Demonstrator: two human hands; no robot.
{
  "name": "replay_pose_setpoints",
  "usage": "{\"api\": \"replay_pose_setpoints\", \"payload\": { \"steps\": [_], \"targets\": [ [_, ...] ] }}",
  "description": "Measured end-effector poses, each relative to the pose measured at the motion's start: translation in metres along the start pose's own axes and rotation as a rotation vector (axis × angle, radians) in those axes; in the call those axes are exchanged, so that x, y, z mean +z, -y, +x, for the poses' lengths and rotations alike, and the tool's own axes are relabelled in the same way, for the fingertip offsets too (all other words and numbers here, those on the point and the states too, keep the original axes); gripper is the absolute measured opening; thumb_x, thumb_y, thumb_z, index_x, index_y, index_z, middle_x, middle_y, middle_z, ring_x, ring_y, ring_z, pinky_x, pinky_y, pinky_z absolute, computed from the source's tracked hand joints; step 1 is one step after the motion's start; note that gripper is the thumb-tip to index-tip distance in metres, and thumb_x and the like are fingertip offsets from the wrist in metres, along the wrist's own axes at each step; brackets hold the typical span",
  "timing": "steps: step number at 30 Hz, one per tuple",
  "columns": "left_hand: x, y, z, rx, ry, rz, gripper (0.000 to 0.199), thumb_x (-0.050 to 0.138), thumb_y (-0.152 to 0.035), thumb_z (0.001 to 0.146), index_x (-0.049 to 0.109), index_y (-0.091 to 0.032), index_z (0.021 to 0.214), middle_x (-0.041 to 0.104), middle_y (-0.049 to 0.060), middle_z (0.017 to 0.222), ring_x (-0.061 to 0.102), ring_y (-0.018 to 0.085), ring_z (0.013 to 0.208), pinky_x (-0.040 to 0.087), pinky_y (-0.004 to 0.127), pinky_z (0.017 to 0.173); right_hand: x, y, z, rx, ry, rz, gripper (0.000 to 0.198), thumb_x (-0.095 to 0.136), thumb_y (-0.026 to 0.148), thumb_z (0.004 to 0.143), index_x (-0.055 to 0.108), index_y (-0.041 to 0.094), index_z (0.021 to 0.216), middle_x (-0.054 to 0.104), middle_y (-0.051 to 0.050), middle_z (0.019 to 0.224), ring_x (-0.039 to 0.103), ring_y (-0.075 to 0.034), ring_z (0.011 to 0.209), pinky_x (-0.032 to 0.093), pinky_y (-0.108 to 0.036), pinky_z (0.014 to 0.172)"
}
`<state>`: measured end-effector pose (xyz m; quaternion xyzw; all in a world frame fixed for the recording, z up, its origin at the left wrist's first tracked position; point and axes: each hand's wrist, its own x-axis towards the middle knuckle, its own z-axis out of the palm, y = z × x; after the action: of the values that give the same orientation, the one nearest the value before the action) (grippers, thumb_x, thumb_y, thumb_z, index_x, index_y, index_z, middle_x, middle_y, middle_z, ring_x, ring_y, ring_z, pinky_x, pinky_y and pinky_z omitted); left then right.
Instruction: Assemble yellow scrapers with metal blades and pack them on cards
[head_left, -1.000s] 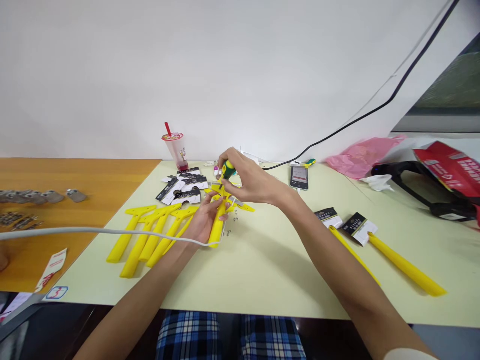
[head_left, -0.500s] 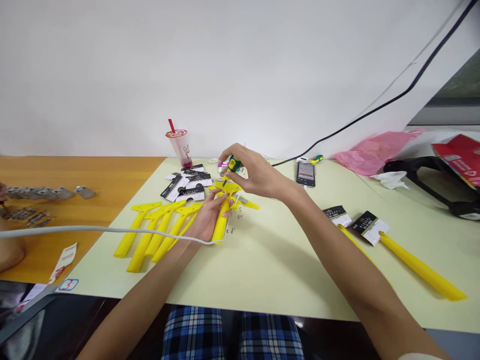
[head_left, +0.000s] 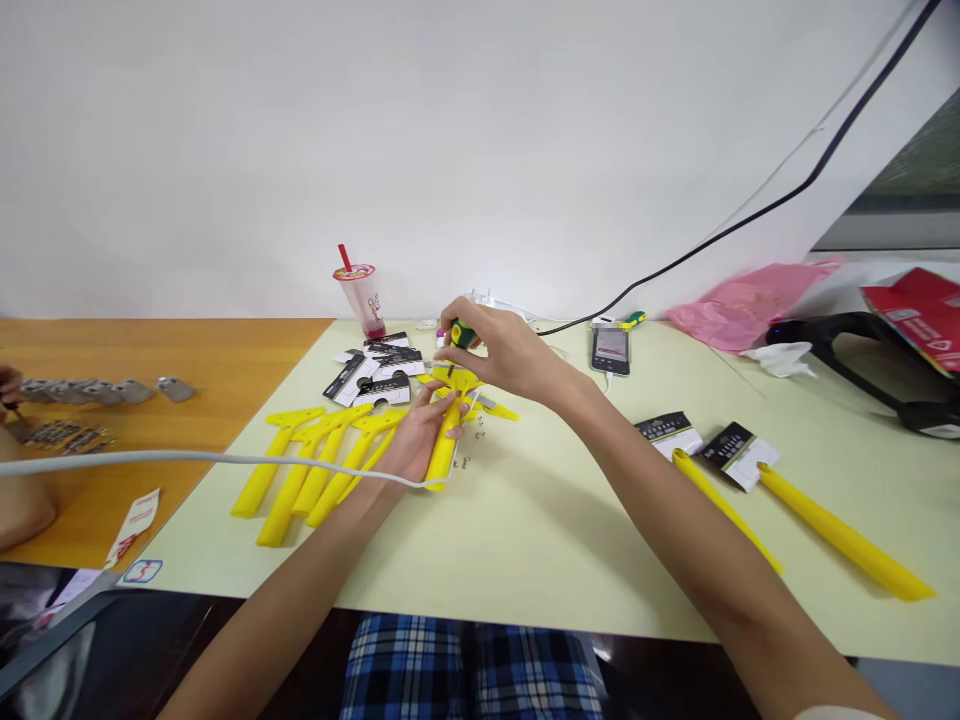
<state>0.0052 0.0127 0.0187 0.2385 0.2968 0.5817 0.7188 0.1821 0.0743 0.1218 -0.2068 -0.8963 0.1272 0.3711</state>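
My left hand [head_left: 421, 437] is wrapped round the handle of a yellow plastic scraper [head_left: 442, 455], whose wide head points away from me. Above that head, my right hand [head_left: 495, 345] grips a green and yellow screwdriver [head_left: 461, 335] held steeply, its tip down at the scraper head. The fingers partly cover the screwdriver. Several more yellow scrapers [head_left: 281, 490] lie side by side left of my left hand. Small screws [head_left: 480, 430] are scattered just right of the held scraper. Beyond my hands, black and white cards [head_left: 386, 388] lie in a loose pile.
A cup with a red straw [head_left: 364, 300] stands near the wall. A phone [head_left: 611, 350] lies at the back; two yellow scrapers with cards [head_left: 840, 530] lie right. A white cable [head_left: 225, 459] crosses in front of my left forearm. At far left, another person's hand [head_left: 10, 385] is near metal parts.
My right hand and the screwdriver have shifted slightly down and left over the scraper head. My left hand keeps its hold on the scraper. The view has moved a little.
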Motion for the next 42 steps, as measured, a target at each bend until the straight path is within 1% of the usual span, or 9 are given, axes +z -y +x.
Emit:
{"api": "replay_pose_setpoints", "payload": {
  "steps": [3, 6, 11, 18, 26, 31, 35, 40, 42],
  "targets": [
    [-0.002, 0.002, 0.001, -0.018, -0.007, -0.007, 0.047, 0.091, -0.008, 0.079, 0.057, -0.025, 0.107, 0.069, 0.001, 0.107, 0.071, 0.014, 0.085, 0.043, 0.016, 0.05, -0.002, -0.002, -0.002, -0.001, 0.004, -0.001, 0.018, 0.062, 0.026, 0.105, 0.053, 0.025, 0.12, 0.071, -0.009, 0.115, 0.065, -0.023, 0.094, 0.053, -0.039, 0.086],
    [-0.004, 0.001, 0.002, -0.021, -0.02, -0.011, 0.047, 0.091, -0.008, 0.08, 0.056, -0.025, 0.106, 0.069, 0.001, 0.109, 0.071, 0.014, 0.085, 0.043, 0.017, 0.05, -0.004, -0.005, -0.004, -0.025, 0.042, 0.07, 0.025, 0.059, 0.019, 0.102, 0.053, 0.025, 0.126, 0.069, -0.011, 0.124, 0.066, -0.024, 0.1, 0.055, -0.04, 0.089],
    [-0.004, 0.002, 0.002, -0.014, -0.004, -0.012, 0.044, 0.089, -0.009, 0.083, 0.058, -0.025, 0.109, 0.069, 0.003, 0.114, 0.071, 0.013, 0.086, 0.044, 0.016, 0.051, -0.001, -0.009, -0.003, -0.043, 0.057, 0.144, 0.029, 0.061, 0.021, 0.105, 0.055, 0.027, 0.133, 0.074, -0.007, 0.118, 0.068, -0.021, 0.096, 0.057, -0.039, 0.092],
    [-0.005, 0.004, 0.002, -0.025, 0.017, -0.004, 0.045, 0.09, -0.009, 0.08, 0.06, -0.024, 0.11, 0.068, 0.002, 0.113, 0.07, 0.013, 0.085, 0.043, 0.016, 0.051, 0.003, -0.014, -0.003, -0.027, 0.012, 0.107, 0.027, 0.071, 0.028, 0.104, 0.059, 0.027, 0.128, 0.074, -0.007, 0.118, 0.068, -0.022, 0.095, 0.059, -0.04, 0.09],
    [-0.006, 0.007, 0.004, -0.039, 0.019, 0.0, 0.051, 0.096, -0.009, 0.075, 0.059, -0.023, 0.106, 0.068, 0.001, 0.105, 0.071, 0.014, 0.084, 0.042, 0.016, 0.048, 0.005, -0.017, -0.001, -0.049, 0.026, 0.088, 0.027, 0.074, 0.036, 0.104, 0.059, 0.028, 0.124, 0.074, -0.008, 0.116, 0.068, -0.024, 0.091, 0.059, -0.04, 0.086],
    [-0.004, 0.007, 0.006, 0.002, -0.013, 0.008, 0.053, 0.097, -0.01, 0.074, 0.058, -0.024, 0.108, 0.069, 0.001, 0.106, 0.071, 0.014, 0.085, 0.042, 0.017, 0.049, -0.001, -0.009, -0.001, -0.049, 0.057, 0.036, 0.021, 0.069, 0.031, 0.105, 0.06, 0.026, 0.123, 0.076, -0.007, 0.113, 0.068, -0.023, 0.092, 0.055, -0.039, 0.087],
    [-0.002, 0.004, 0.005, 0.044, 0.009, 0.02, 0.052, 0.097, -0.013, 0.077, 0.059, -0.025, 0.11, 0.069, 0.001, 0.106, 0.07, 0.013, 0.084, 0.043, 0.017, 0.05, -0.008, 0.0, -0.001, -0.051, 0.047, 0.035, 0.021, 0.068, 0.027, 0.105, 0.06, 0.027, 0.125, 0.077, -0.006, 0.115, 0.069, -0.022, 0.092, 0.051, -0.037, 0.088],
    [-0.001, 0.003, 0.003, 0.07, 0.017, 0.026, 0.049, 0.095, -0.014, 0.08, 0.06, -0.026, 0.112, 0.069, 0.001, 0.107, 0.069, 0.013, 0.085, 0.043, 0.018, 0.051, -0.013, 0.004, -0.001, -0.016, 0.042, 0.11, 0.016, 0.069, 0.033, 0.105, 0.062, 0.027, 0.117, 0.079, -0.005, 0.113, 0.071, -0.022, 0.094, 0.053, -0.037, 0.088],
    [-0.002, 0.004, 0.004, 0.075, 0.012, 0.028, 0.047, 0.094, -0.014, 0.081, 0.06, -0.025, 0.112, 0.071, 0.002, 0.109, 0.069, 0.013, 0.084, 0.042, 0.018, 0.051, -0.014, 0.005, -0.001, 0.014, 0.021, 0.138, 0.018, 0.072, 0.039, 0.103, 0.064, 0.027, 0.112, 0.079, -0.005, 0.109, 0.071, -0.022, 0.093, 0.055, -0.038, 0.088]
  ]
}}
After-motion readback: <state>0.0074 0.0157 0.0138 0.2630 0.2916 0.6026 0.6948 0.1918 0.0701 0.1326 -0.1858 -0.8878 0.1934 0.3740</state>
